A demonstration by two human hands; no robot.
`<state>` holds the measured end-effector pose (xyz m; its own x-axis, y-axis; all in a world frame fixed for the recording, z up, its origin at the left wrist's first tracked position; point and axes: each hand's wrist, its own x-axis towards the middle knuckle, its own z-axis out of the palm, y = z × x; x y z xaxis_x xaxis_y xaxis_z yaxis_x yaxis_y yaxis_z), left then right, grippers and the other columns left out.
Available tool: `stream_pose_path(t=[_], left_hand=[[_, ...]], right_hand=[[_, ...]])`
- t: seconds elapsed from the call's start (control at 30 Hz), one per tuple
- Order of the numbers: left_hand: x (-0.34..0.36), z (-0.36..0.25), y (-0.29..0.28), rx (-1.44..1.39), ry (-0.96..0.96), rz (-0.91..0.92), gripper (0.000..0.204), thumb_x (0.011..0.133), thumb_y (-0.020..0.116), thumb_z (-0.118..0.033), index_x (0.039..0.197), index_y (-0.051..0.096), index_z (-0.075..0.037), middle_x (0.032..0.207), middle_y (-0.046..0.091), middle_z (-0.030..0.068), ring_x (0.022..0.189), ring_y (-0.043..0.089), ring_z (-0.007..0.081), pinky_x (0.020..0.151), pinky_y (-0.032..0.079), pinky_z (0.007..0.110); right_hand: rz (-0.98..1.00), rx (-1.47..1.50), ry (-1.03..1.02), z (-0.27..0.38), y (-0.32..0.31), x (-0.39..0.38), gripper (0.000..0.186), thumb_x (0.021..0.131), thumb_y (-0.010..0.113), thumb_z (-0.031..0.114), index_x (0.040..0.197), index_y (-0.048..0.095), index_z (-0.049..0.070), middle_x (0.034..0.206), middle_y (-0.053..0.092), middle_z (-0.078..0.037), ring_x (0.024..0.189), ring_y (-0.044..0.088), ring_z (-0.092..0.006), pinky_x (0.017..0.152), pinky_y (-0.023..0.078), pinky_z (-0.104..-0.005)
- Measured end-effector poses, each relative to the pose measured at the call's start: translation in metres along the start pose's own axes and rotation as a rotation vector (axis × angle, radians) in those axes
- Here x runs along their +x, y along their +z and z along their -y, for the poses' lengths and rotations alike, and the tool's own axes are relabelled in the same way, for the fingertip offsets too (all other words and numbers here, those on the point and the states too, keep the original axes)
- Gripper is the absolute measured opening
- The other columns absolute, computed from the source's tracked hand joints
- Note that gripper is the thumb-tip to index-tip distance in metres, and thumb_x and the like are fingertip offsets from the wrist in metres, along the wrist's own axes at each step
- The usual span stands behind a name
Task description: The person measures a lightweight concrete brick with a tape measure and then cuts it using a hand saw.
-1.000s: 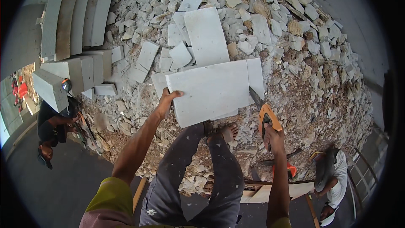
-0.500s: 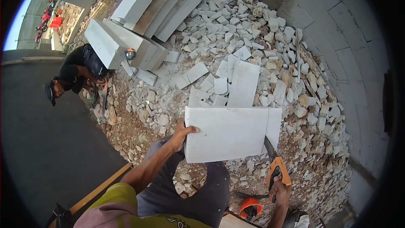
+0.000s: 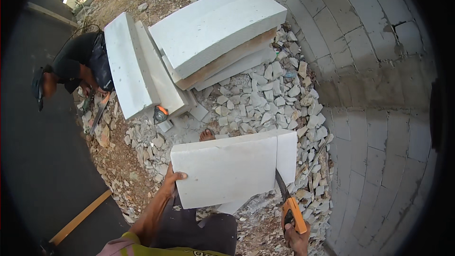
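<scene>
White aerated-concrete block [image 3: 222, 173]: before the person, above rubble [image 3: 256, 104], a straight line across it near its right end. Left hand [image 3: 170, 181]: pinching the block's left edge, thumb on the face, fingers mostly hidden. Right hand [image 3: 298, 240]: wrapped round the orange handle of a handsaw [image 3: 297, 215], blade at the line's near end. Bare foot [image 3: 207, 135]: just beyond the far edge. Stacked white blocks [image 3: 218, 33]: closing off the space ahead; tape measure [image 3: 160, 114] beside them. Co-worker [image 3: 71, 66]: left, well apart. Blockwork wall [image 3: 365, 132]: right-hand limit; loose rubble between it and the saw. Timber strip [image 3: 80, 217]: lower left, on dark floor [image 3: 42, 161].
</scene>
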<state>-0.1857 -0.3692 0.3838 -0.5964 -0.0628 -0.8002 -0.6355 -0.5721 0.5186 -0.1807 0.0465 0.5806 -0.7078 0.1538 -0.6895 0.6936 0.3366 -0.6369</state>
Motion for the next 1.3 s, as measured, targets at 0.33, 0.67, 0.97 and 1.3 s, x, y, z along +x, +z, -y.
stream_pose_path(t=[0.33, 0.67, 0.97, 1.3], left_hand=[[0.122, -0.203, 0.065, -0.203, 0.445, -0.041, 0.093, 0.064, 0.069, -0.025, 0.145, 0.029, 0.0, 0.12, 0.056, 0.021, 0.107, 0.061, 0.0356, 0.09, 0.055, 0.048], [0.273, -0.395, 0.148, 0.204, 0.394, 0.141, 0.088, 0.066, 0.067, -0.028, 0.143, 0.032, -0.002, 0.126, 0.052, 0.018, 0.108, 0.058, 0.0314, 0.089, 0.052, 0.044], [0.38, -0.47, 0.206, 0.525, 0.16, 0.238, 0.087, 0.068, 0.067, -0.03, 0.143, 0.034, 0.0, 0.122, 0.056, 0.0172, 0.108, 0.059, 0.029, 0.092, 0.05, 0.042], [0.435, -0.489, 0.202, 0.644, -0.001, 0.155, 0.085, 0.076, 0.068, -0.052, 0.139, 0.043, -0.001, 0.129, 0.054, 0.0213, 0.123, 0.051, 0.0334, 0.105, 0.039, 0.045]], right_hand=[[0.21, -0.138, -0.371, 0.294, 0.022, 0.204, 0.036, 0.089, 0.073, 0.025, 0.071, 0.05, 0.004, 0.052, 0.045, 0.003, 0.042, 0.041, -0.0057, 0.038, 0.031, -0.0244], [0.194, 0.291, -0.234, 0.349, 0.018, 0.279, 0.029, 0.095, 0.065, 0.017, 0.073, 0.052, 0.003, 0.054, 0.051, -0.001, 0.041, 0.045, -0.0067, 0.039, 0.035, -0.0235], [0.105, 0.657, 0.002, 0.352, 0.066, 0.321, 0.025, 0.095, 0.064, 0.011, 0.075, 0.051, 0.002, 0.05, 0.048, -0.001, 0.04, 0.045, -0.0064, 0.036, 0.033, -0.0239], [-0.029, 0.371, -0.052, 0.428, 0.116, 0.299, 0.029, 0.092, 0.066, 0.016, 0.072, 0.052, 0.001, 0.058, 0.049, -0.005, 0.052, 0.045, -0.0111, 0.05, 0.036, -0.0298]])
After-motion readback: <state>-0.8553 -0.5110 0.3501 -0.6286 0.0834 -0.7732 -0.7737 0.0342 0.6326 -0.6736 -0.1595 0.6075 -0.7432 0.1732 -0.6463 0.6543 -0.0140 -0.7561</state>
